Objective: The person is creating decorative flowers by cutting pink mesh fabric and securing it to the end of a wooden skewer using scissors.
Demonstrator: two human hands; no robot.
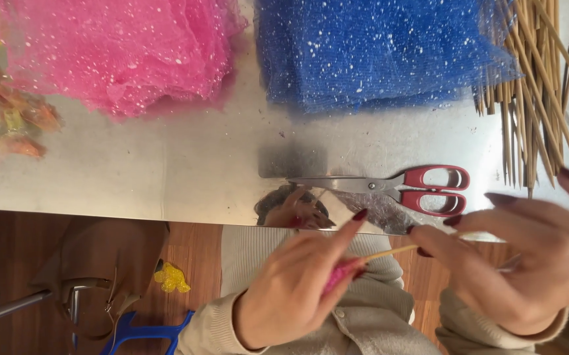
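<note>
Stick (399, 250) spans both hands below bench (186, 177) edge. Left hand (294, 289) pinches its pink-wrapped end (340, 273); right hand (527, 263) pinches bare end, other fingers splayed.

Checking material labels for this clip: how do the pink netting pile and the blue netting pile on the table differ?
The pink netting pile lies left and looks rumpled with a rounded edge; the blue netting pile lies right, flatter and squarer, touching the wooden sticks. Both are sheer mesh flecked with white, on the shiny table.
</note>
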